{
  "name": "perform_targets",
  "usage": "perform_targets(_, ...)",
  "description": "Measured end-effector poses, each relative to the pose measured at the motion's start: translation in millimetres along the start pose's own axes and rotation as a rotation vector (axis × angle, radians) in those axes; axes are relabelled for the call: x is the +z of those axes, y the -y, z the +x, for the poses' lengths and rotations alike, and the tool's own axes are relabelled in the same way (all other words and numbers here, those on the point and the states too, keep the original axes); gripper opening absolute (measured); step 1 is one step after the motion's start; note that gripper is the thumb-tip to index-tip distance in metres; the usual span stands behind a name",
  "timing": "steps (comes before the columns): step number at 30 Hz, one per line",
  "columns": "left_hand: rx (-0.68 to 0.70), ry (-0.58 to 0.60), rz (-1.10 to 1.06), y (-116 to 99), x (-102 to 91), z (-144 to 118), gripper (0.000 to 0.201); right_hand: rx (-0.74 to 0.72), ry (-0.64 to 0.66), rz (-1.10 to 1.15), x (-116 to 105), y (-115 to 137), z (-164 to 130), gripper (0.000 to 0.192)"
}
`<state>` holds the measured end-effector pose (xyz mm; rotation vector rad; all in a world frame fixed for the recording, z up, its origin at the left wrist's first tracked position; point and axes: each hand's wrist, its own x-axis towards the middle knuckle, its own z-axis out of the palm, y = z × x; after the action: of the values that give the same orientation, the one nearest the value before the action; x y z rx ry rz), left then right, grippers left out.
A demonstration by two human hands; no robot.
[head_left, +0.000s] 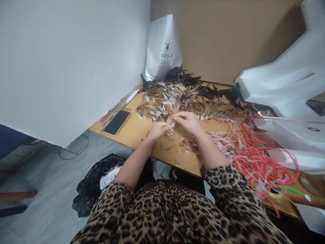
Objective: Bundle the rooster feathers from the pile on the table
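My left hand (161,129) and my right hand (187,120) meet over the front of a wooden table, fingers pinched close together. Between them is the near end of a feather bunch (170,118), brown and pale. Both hands appear closed on its quill ends; the fingertips hide the exact grip. Behind them spreads a large pile of feathers (162,96), brown and white with black ones at the back. A row of brown feathers (215,108) runs to the right of my right hand. Loose feather scraps (186,145) lie just in front of it.
A phone (117,122) lies at the table's (142,135) left edge. A silver bag (164,51) stands at the back against the wall. Tangled red and pink strings (256,156) cover the right side, beside white plastic sheets (279,84). On the floor sits a black plastic bag (93,183).
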<state>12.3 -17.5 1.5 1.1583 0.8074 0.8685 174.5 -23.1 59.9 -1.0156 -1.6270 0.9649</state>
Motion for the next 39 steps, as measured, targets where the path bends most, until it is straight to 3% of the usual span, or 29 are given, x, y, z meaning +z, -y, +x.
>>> perform_targets(5, -0.016, 0.027, 0.096, 2.0, 1.8, -0.7, 0.032, -0.038, 0.118, -0.105, -0.3, 4.1, -4.8, 0.02)
perform_targets(9, -0.031, 0.111, 0.266, 7.5, 7.9, 1.7, 0.029, -0.249, 0.307, -0.402, 7.1, 18.8, -9.5, 0.017)
perform_targets(12, -0.019, 0.148, 0.351, 9.9, 13.3, 3.8, 0.028, -0.318, 0.358, -0.494, 6.5, 22.8, -8.4, 0.016)
perform_targets(15, -0.007, 0.205, 0.363, 6.0, 16.6, 1.6, 0.026, -0.253, 0.328, -0.402, -5.5, 15.9, -4.9, 0.014)
perform_targets(21, 0.013, 0.259, 0.311, -13.0, 25.0, -16.2, 0.026, 0.106, 0.376, 0.004, -30.7, -6.7, 2.6, 0.025)
perform_targets(26, 0.021, 0.179, 0.15, -13.9, 37.2, -20.9, 0.03, 0.113, 0.363, 0.011, -31.2, -24.6, 7.2, 0.031)
perform_targets(34, 0.047, -0.25, -0.054, -6.7, 27.4, -1.3, 0.028, 0.123, 0.279, -0.036, -28.7, -27.3, 2.9, 0.026)
perform_targets(39, 0.044, -0.334, -0.109, 0.1, 23.4, 11.8, 0.024, 0.097, 0.201, -0.099, -22.3, -29.5, 4.2, 0.028)
